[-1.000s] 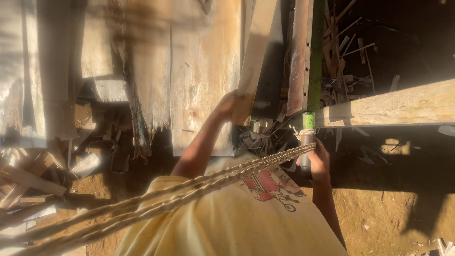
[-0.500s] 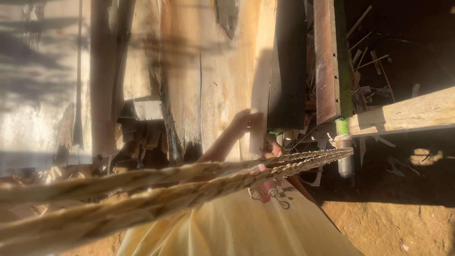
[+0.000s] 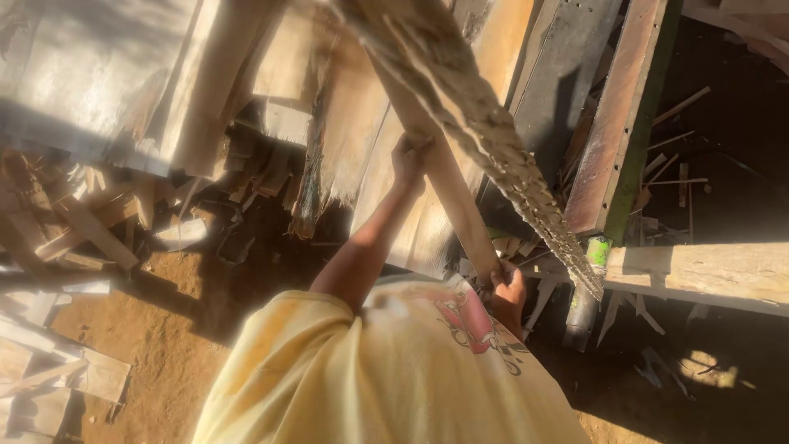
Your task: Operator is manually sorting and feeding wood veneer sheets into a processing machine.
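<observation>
My left hand (image 3: 408,156) is stretched out ahead and grips a long narrow wooden plank (image 3: 448,189) near its middle. My right hand (image 3: 507,289) is closed around the same plank's lower end, close to my yellow shirt (image 3: 386,370). The plank slants up to the left over wide pale boards (image 3: 362,123). A rough fibrous rope-like strand (image 3: 501,156) hangs close to the camera and crosses the plank diagonally, hiding part of it.
A heap of wood offcuts (image 3: 74,222) lies at the left on sandy ground (image 3: 164,329). A rusty metal channel (image 3: 612,140) leans at the right, beside a thick wooden beam (image 3: 707,271). A green-topped cylinder (image 3: 593,255) stands below it.
The view has swung, and the fibrous strand has gone from nearly level to a steep diagonal. My left hand stays on the plank; my right hand now shows gripping its lower end.
</observation>
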